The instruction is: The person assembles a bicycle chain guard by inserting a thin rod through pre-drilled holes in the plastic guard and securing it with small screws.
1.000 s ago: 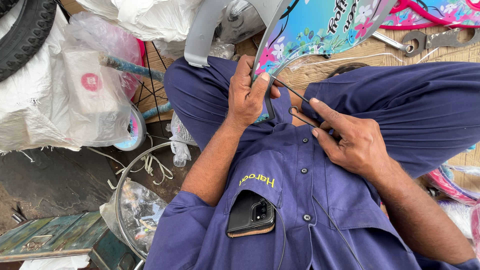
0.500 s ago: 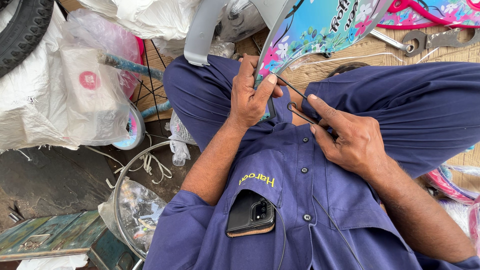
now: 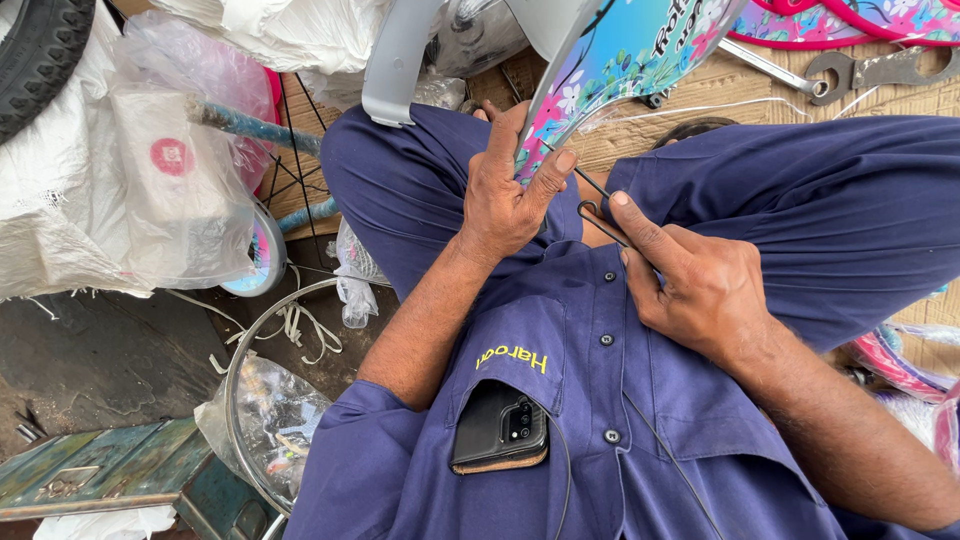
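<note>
My left hand (image 3: 500, 195) grips the lower edge of a colourful floral-printed panel (image 3: 640, 50) that rests over my lap, thumb pressed on its rim. My right hand (image 3: 700, 290) pinches a thin black wire rod (image 3: 603, 213) with a small loop at its end, index finger stretched along it. The rod's tip points up at the panel's edge, close beside my left thumb. A thin black cable (image 3: 660, 440) trails from that hand down over my blue shirt.
A spanner (image 3: 870, 68) lies on the wooden boards at the top right. On the left are a tyre (image 3: 40, 50), plastic-wrapped parts (image 3: 180, 190), a bare wheel rim (image 3: 240, 400) and a green metal box (image 3: 110, 470). A phone (image 3: 500, 430) sits in my shirt pocket.
My right hand has shifted slightly, bringing the rod's looped end closer to the panel's edge. My left hand keeps its grip on the panel.
</note>
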